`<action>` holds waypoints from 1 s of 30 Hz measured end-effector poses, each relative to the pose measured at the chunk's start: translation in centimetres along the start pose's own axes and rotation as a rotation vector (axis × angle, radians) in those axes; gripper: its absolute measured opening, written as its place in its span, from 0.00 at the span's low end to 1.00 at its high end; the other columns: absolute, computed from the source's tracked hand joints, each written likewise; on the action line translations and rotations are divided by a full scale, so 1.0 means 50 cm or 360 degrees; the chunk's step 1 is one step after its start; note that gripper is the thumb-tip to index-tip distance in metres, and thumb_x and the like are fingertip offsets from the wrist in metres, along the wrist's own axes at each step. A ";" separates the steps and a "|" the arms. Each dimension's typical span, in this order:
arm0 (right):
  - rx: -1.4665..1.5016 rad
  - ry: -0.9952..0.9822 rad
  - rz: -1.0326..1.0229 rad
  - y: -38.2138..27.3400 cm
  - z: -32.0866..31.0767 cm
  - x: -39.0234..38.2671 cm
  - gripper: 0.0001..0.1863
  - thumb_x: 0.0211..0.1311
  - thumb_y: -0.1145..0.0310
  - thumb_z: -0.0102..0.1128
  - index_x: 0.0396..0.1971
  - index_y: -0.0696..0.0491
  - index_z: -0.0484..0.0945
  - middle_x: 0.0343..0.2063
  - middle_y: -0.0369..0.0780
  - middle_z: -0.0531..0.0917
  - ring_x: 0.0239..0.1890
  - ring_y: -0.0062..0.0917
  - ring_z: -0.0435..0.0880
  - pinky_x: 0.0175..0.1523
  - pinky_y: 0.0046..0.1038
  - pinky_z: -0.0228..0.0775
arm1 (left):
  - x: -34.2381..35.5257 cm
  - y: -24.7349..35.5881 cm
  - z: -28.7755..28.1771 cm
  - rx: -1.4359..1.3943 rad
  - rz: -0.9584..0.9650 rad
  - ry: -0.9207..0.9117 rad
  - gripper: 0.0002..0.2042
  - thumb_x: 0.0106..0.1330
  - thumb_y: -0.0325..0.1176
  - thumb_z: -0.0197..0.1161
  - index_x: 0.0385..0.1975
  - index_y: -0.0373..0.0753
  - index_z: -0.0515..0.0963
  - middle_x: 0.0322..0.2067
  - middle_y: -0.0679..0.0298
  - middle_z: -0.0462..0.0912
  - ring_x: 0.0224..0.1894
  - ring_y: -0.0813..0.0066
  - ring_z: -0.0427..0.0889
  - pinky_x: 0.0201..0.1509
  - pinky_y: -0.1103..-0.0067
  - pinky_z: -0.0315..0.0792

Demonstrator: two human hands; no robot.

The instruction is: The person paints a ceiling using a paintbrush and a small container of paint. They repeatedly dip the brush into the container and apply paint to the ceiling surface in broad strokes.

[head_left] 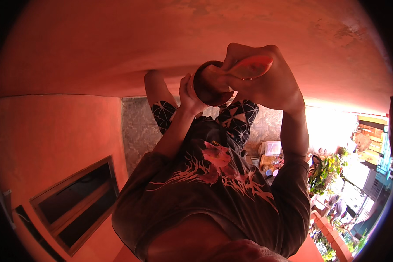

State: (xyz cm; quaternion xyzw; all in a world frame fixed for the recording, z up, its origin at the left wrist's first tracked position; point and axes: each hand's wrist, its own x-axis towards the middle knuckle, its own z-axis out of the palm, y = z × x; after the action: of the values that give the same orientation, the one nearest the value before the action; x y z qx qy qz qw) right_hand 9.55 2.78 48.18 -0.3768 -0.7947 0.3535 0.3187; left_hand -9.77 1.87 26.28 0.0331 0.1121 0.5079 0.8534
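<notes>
My left hand (188, 98) is closed round the side of a dark round cup (205, 89), held up in front of me near the red-orange wall (139, 35). Over the cup's mouth, my right hand (262, 89) grips a tool with a red, paddle-shaped handle (252, 65). The tool's working end points into the cup and is too unclear to make out. Below both hands are my patterned shorts and dark printed T-shirt.
A wooden-framed window (76, 201) sits in the left wall. Grey patterned tiles (137, 126) lie below me. At right are a clear plastic box (272, 147) among small containers, green plants (329, 170), a low brick-red ledge (336, 238) and a bright cluttered area outside.
</notes>
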 end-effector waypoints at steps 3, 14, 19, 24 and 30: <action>-0.0070 -0.0024 -0.0027 -0.005 -0.004 0.004 0.09 0.58 0.67 0.67 0.25 0.54 0.76 0.17 0.42 0.79 0.22 0.39 0.80 0.31 0.36 0.70 | 0.002 -0.003 0.001 -0.0004 -0.0016 -0.0019 0.30 0.73 0.58 0.40 0.64 0.42 0.67 0.60 0.52 0.73 0.61 0.54 0.75 0.63 0.51 0.73; -0.0219 -0.0080 -0.0294 -0.006 -0.004 0.004 0.04 0.57 0.70 0.64 0.31 0.52 0.78 0.23 0.42 0.83 0.27 0.41 0.83 0.33 0.38 0.74 | -0.005 -0.018 0.072 0.0111 0.0069 -0.0231 0.30 0.71 0.60 0.40 0.63 0.46 0.67 0.51 0.56 0.79 0.38 0.61 0.86 0.19 0.75 0.79; -0.0608 -0.0025 -0.0531 -0.003 -0.010 -0.009 0.11 0.50 0.73 0.65 0.36 0.50 0.80 0.29 0.40 0.85 0.29 0.40 0.85 0.33 0.38 0.76 | -0.008 -0.024 0.067 0.0051 0.0016 -0.0157 0.29 0.70 0.61 0.44 0.61 0.46 0.69 0.45 0.57 0.81 0.32 0.62 0.85 0.18 0.75 0.79; -0.0805 -0.0023 -0.0637 -0.013 -0.017 -0.022 0.17 0.46 0.74 0.72 0.40 0.54 0.83 0.29 0.39 0.83 0.24 0.35 0.81 0.28 0.33 0.73 | 0.004 -0.031 0.048 0.0092 0.0037 -0.0126 0.30 0.69 0.60 0.43 0.58 0.42 0.72 0.45 0.56 0.82 0.31 0.64 0.84 0.19 0.75 0.77; -0.0854 0.0108 -0.0710 -0.010 -0.013 -0.035 0.16 0.42 0.73 0.67 0.37 0.47 0.82 0.34 0.36 0.86 0.29 0.33 0.86 0.28 0.33 0.76 | 0.011 -0.035 0.048 0.0156 0.0037 -0.0251 0.31 0.69 0.59 0.40 0.59 0.41 0.71 0.49 0.57 0.81 0.35 0.66 0.84 0.21 0.75 0.76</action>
State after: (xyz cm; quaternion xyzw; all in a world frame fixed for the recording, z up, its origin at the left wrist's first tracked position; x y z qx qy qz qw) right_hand 10.75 1.30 48.50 -0.2756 -0.9110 0.0410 0.3039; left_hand -7.47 1.66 28.21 0.1159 0.0689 0.5076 0.8510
